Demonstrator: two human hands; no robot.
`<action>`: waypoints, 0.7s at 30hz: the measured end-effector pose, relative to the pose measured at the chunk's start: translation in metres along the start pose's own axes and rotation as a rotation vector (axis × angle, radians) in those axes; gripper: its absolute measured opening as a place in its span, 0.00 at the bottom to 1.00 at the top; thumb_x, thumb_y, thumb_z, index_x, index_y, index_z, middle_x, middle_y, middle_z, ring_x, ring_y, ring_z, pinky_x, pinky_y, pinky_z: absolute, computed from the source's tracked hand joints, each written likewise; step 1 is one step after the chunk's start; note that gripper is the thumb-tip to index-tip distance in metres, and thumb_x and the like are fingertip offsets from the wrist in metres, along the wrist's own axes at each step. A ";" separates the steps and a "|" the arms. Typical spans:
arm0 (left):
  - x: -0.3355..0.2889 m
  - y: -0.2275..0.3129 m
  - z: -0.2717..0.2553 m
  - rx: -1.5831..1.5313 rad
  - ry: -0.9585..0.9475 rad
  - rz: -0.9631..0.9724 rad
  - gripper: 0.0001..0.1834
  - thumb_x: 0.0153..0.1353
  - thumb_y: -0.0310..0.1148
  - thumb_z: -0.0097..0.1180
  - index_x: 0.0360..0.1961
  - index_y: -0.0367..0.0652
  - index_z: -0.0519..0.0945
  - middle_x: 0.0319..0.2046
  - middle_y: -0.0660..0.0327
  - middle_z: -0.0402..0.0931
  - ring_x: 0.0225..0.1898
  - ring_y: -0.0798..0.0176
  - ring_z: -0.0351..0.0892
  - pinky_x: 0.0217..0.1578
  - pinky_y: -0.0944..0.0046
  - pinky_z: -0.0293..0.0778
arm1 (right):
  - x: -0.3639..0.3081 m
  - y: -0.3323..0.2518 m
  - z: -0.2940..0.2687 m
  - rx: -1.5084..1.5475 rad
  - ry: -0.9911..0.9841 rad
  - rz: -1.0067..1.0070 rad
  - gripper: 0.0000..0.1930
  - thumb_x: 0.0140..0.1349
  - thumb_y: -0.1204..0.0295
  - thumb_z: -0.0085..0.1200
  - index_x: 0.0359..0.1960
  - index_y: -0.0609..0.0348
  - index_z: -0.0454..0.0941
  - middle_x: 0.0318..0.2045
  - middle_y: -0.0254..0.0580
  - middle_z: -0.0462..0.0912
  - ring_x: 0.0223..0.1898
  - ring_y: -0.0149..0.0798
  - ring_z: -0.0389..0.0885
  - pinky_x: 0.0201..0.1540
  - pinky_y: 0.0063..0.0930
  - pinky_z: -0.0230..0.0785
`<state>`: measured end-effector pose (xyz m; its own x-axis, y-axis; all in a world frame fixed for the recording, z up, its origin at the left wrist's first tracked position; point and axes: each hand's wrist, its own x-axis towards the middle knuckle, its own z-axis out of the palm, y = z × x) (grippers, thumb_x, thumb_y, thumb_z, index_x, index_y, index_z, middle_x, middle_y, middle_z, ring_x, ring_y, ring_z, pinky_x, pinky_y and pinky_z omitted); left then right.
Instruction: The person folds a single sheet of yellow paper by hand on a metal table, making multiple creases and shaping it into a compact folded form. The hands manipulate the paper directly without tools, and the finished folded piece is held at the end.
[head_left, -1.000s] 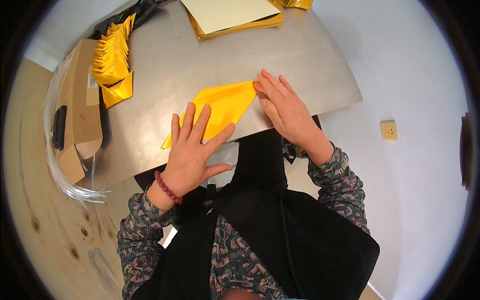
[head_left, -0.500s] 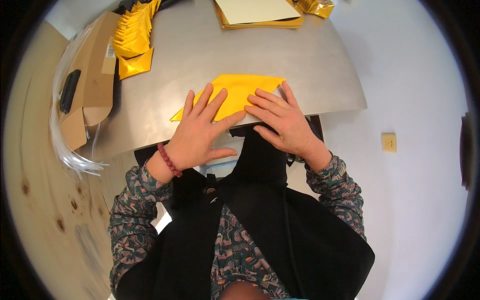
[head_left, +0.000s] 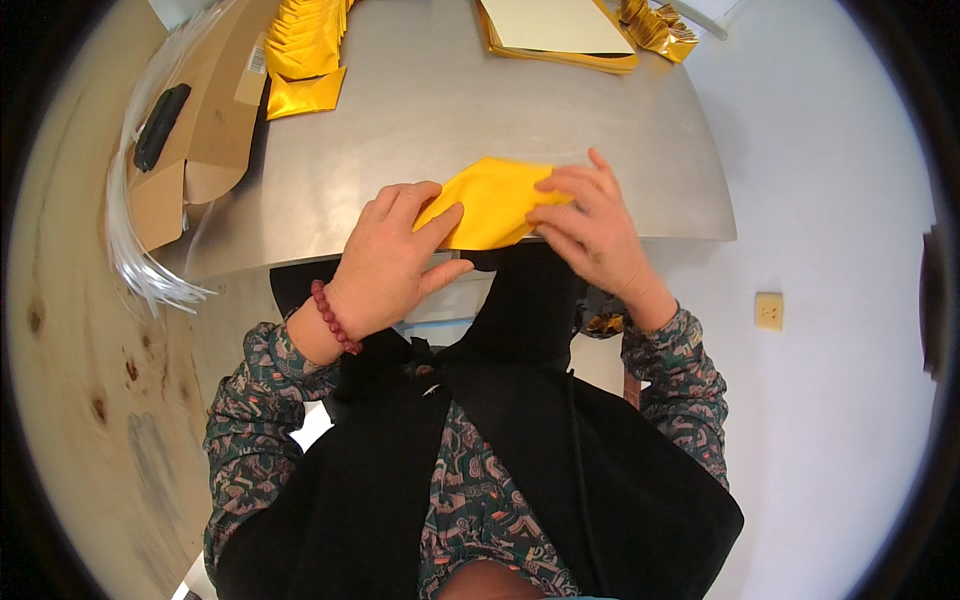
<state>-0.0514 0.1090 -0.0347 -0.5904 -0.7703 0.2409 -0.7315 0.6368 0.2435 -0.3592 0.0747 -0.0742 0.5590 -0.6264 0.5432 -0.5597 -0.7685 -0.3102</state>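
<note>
1. The left hand (head_left: 385, 245) bends its fingers over the left end of a yellow sheet (head_left: 490, 205), its thumb apart; whether it pinches or only presses, I cannot tell.
2. The right hand (head_left: 600, 225) has its fingers bent about the opposite end; blur hides whether they grasp it.
3. Between the hands the sheet lies at the table's (head_left: 400, 110) near edge. Good handling probably means steadying one end while the other hand works, edges aligned, pressure even to avoid creasing the foil.
4. Its long axis runs roughly left to right, hand to hand; a blunt corner points away from the person. Fingers cover both ends.
5. Beyond the left hand stand folded gold pieces (head_left: 305, 95); beyond the right, a sheet stack (head_left: 565, 25).
</note>
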 end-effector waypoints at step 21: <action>-0.001 -0.006 -0.002 -0.116 0.027 0.069 0.22 0.67 0.30 0.69 0.61 0.41 0.85 0.65 0.56 0.80 0.68 0.48 0.75 0.68 0.51 0.75 | 0.079 0.031 0.050 0.007 0.089 0.122 0.21 0.68 0.62 0.66 0.59 0.55 0.82 0.64 0.46 0.81 0.68 0.52 0.77 0.79 0.68 0.51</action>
<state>-0.0459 0.1059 -0.0348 -0.6273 -0.7243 0.2861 -0.6442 0.6891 0.3321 -0.3022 -0.0051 -0.0803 0.4305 -0.7013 0.5681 -0.6154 -0.6885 -0.3837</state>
